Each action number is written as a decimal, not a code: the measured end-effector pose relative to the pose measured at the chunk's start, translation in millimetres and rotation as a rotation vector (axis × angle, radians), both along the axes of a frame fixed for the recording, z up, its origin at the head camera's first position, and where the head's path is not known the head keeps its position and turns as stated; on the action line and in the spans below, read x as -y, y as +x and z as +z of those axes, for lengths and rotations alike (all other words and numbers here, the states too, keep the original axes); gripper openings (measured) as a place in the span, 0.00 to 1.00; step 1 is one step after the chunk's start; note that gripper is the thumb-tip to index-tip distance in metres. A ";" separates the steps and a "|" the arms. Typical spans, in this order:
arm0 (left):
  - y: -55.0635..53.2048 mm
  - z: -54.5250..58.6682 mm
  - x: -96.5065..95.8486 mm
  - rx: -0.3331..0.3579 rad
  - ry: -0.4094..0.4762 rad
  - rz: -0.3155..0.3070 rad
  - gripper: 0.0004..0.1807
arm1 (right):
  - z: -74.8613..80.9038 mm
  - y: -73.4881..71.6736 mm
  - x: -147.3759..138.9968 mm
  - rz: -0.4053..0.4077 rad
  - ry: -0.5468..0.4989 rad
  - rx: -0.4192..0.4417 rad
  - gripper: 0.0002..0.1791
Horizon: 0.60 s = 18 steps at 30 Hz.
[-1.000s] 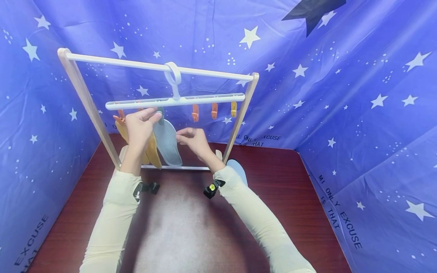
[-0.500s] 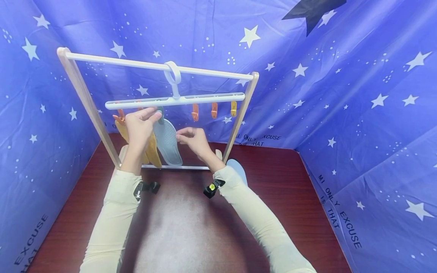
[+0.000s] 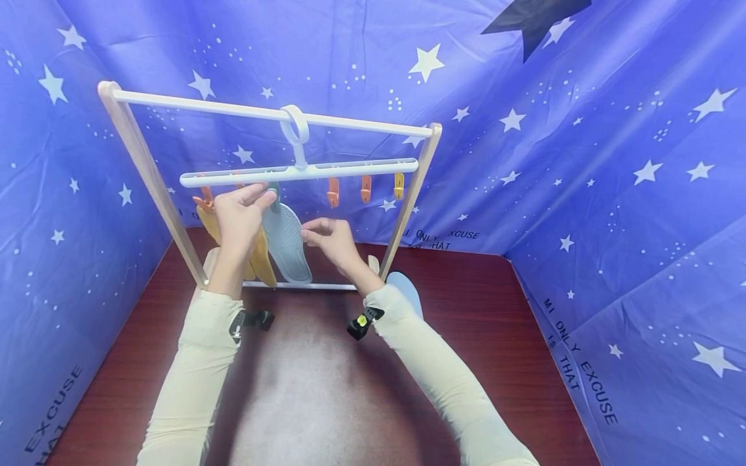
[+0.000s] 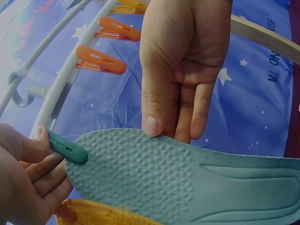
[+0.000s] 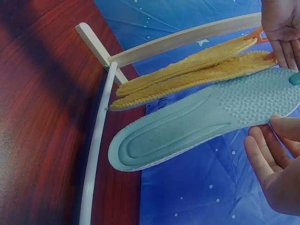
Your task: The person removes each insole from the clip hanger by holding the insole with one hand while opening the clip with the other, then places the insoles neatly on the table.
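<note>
A light blue-green insole (image 3: 285,246) with a bumpy toe end hangs from a white clip hanger (image 3: 350,170). My left hand (image 3: 236,220) pinches the dark green clip (image 4: 68,147) at the insole's upper end, and the left wrist view shows the clip over its edge. Lower down on the right side, my right hand (image 3: 333,241) pinches the insole's edge between thumb and fingers. Just left of it hang two fuzzy yellow insoles (image 5: 187,70) on orange clips, partly hidden by my left hand in the head view.
Two orange clips (image 3: 333,192) and a yellow clip (image 3: 399,186) hang on the hanger's right half. The hanger hooks over a rack's white top bar (image 3: 204,106) between wooden side posts (image 3: 146,168). Another light blue insole (image 3: 406,289) lies on the table behind my right sleeve.
</note>
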<state>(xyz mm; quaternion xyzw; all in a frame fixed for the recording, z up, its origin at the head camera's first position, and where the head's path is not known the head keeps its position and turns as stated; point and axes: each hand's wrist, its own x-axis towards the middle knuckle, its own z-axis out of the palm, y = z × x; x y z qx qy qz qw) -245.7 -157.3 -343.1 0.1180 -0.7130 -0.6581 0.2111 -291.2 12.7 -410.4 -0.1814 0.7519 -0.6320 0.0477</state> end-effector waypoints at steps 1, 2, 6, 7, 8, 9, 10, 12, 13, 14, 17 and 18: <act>0.0 -0.1 -0.2 -0.005 0.001 0.001 0.19 | 0.1 0.3 -0.1 0.000 -0.002 0.000 0.10; -0.2 -0.4 -0.3 -0.009 0.001 0.001 0.19 | 0.0 0.6 -0.2 -0.001 -0.003 0.000 0.10; -0.7 -1.3 -0.5 -0.018 -0.003 0.005 0.19 | -0.1 1.6 -0.3 -0.009 -0.007 0.007 0.10; -0.8 -1.5 -0.4 -0.019 -0.003 0.005 0.19 | -0.3 1.7 -0.2 -0.010 -0.008 0.008 0.10; -1.0 -1.8 -0.4 -0.020 -0.004 0.006 0.19 | -0.4 1.8 -0.2 -0.012 -0.009 0.007 0.10; -1.0 -1.7 -0.3 -0.019 -0.008 0.008 0.19 | -0.4 1.9 -0.2 -0.013 -0.010 0.007 0.10; -1.1 -1.9 -0.3 -0.020 -0.009 0.008 0.19 | -0.5 2.0 -0.2 -0.014 -0.009 0.007 0.10; -1.4 -2.0 -0.4 -0.016 -0.007 0.011 0.19 | -0.9 1.9 -0.1 -0.014 -0.010 0.006 0.10; -1.4 -1.9 -0.4 -0.014 -0.006 0.012 0.18 | -1.0 1.9 -0.2 -0.014 -0.011 0.006 0.10; -1.5 -1.8 -0.4 -0.010 -0.007 0.015 0.18 | -1.0 1.9 -0.2 -0.014 -0.012 0.008 0.10; -1.6 -1.4 -0.6 -0.007 0.000 0.017 0.19 | -1.3 1.8 -0.3 -0.013 -0.017 0.008 0.10; -1.6 -1.3 -0.6 -0.007 -0.001 0.017 0.19 | -1.3 1.8 -0.4 -0.014 -0.017 0.008 0.10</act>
